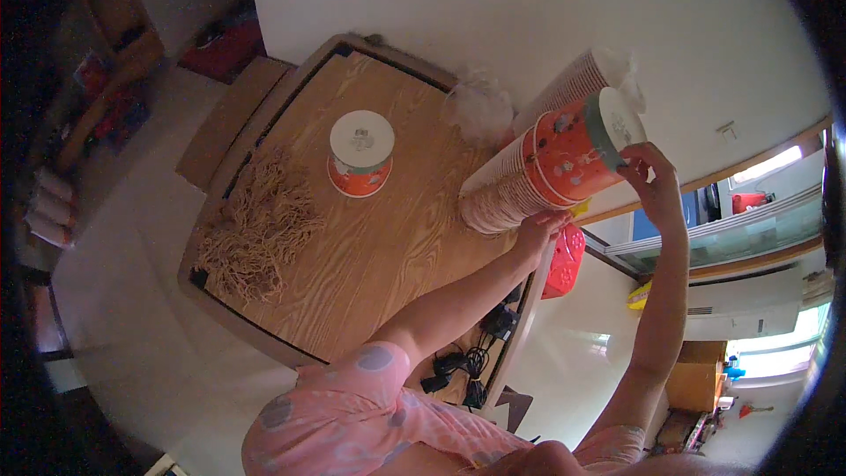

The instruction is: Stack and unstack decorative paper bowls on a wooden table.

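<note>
A tall stack of nested paper tubs [504,183] stands upside down at the right side of the table. The top tub [571,152] is red with pale printed figures, a green band and a white base. My right hand [650,172] has its curled fingers on the edge of that base. Lower down, my left hand [541,231] grips the near side of the stack around the top tub's rim, its fingertips partly hidden. Apart from the stack, a single red and white tub [361,154] sits upside down near the table's middle.
A tangled heap of tan cords [260,229] lies on the left of the wooden table [397,238]. Behind my stack stand another stack [564,88] and a clear plastic bag [478,107]. Black cables [474,361] lie by the near right edge, and a red container [565,264] is beside the table.
</note>
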Demonstrator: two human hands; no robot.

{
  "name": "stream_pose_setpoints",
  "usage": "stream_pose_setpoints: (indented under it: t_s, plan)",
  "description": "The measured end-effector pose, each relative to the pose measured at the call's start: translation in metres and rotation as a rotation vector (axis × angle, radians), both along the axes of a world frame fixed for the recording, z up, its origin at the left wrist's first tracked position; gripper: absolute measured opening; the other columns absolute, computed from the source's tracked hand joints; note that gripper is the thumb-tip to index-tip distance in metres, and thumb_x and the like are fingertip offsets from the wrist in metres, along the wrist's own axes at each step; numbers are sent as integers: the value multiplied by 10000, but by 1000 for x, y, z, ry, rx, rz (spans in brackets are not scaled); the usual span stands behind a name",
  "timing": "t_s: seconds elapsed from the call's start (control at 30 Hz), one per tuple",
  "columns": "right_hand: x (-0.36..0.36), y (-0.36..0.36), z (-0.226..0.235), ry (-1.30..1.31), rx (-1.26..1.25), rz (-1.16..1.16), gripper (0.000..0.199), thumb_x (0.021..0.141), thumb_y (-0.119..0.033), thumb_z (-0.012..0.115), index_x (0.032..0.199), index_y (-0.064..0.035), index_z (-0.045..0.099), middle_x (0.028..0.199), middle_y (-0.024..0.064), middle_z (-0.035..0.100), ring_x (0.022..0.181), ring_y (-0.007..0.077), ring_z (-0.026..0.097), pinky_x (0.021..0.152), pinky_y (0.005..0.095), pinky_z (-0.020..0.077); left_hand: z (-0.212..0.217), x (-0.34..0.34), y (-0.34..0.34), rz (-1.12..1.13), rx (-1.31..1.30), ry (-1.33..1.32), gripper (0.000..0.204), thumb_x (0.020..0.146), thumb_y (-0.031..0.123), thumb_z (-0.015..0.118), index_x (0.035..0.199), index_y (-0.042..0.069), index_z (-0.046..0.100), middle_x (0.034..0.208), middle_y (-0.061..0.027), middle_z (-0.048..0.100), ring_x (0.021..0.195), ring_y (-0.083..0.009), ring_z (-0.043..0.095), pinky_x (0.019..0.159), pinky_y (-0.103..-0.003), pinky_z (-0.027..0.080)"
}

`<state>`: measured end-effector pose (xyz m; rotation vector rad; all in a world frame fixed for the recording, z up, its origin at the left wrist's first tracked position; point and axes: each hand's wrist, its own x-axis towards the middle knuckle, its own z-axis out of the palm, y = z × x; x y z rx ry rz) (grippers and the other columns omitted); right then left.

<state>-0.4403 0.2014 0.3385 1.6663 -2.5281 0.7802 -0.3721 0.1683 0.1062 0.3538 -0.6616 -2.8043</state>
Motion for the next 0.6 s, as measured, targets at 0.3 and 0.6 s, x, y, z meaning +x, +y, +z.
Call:
stream_pose_setpoints:
  t_s: [0.3,0.6]
  plan:
    - [-6,4,10,49,-2,32,174,696,22,621,850,-40,570,754,5,513,610,89,416,576,219,373,3,3,1,6,-76,41,228,789,220,566,977,94,593,965,-6,599,907,-110,520,811,-296,381]
    - [-10,2,2,12,24,68,184,688,17,621,856,-30,565,732,4,493,625,99,408,586,222,376,-4,4,8,-67,-127,-50,203,782,251,585,914,102,622,970,15,615,954,-78,516,809,-287,367]
